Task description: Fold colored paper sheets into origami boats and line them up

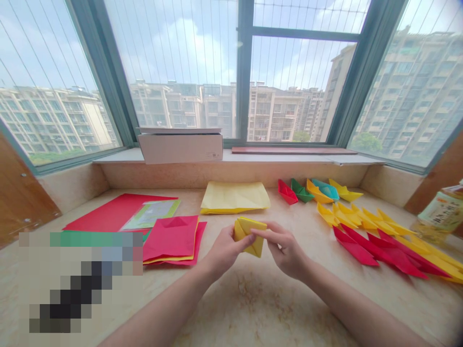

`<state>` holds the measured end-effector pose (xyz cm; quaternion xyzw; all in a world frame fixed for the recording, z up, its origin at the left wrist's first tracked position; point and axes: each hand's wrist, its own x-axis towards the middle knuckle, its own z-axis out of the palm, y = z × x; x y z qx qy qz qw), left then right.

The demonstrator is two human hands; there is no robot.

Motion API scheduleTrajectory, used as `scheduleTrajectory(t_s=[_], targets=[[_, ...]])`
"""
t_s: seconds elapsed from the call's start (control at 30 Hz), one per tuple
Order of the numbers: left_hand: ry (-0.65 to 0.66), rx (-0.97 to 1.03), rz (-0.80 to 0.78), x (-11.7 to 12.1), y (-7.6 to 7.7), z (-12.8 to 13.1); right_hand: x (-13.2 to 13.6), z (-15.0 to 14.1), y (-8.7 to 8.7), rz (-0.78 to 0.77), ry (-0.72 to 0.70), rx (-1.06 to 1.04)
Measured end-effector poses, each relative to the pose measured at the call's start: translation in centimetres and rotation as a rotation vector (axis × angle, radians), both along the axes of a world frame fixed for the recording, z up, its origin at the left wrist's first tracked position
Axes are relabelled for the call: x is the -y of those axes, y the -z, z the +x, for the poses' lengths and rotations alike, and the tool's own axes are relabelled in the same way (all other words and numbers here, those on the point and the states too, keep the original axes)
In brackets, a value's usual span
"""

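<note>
A folded yellow paper, roughly square with creases crossing its front, is held up above the table. My left hand grips its left side, with the thumb laid across the front. My right hand pinches the upper right edge, index finger on the front and the other fingers curled; its thumb is mostly hidden. Behind the hands lies a stack of yellow paper sheets. To the left of my left hand is a pile of red and yellow squares.
Several folded paper boats stand at the right: a red boat, a green boat, yellow boats and crimson boats. A labelled bottle is at the far right. Red sheets lie left; a white box sits on the sill.
</note>
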<state>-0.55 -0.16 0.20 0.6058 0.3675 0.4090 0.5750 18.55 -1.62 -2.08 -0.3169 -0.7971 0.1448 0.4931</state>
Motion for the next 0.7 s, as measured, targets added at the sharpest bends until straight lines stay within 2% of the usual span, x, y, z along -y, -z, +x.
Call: scheduleTrajectory(t_s=[0.07, 0.17, 0.3, 0.43, 0.57, 0.7], targets=[[0.021, -0.099, 0.105, -0.2, -0.2, -0.4, 0.2, 0.0, -0.2, -0.037, 0.033, -0.007], [0.133, -0.237, 0.263, 0.0, -0.3, -0.7, 0.4, -0.1, -0.4, -0.143, 0.082, -0.006], [0.240, -0.334, 0.371, 0.6, -0.3, -0.4, 0.3, -0.5, -0.5, -0.186, 0.137, 0.102], [0.200, -0.384, 0.399, 0.9, -0.3, -0.3, 0.3, -0.8, -0.7, -0.216, 0.132, 0.097], [0.109, -0.382, 0.437, 1.0, -0.4, -0.3, 0.6, -1.0, -1.4, -0.401, 0.026, -0.086], [0.122, -0.316, 0.425, 0.8, -0.5, -0.3, 1.0, -1.2, -2.3, -0.460, -0.017, -0.212]])
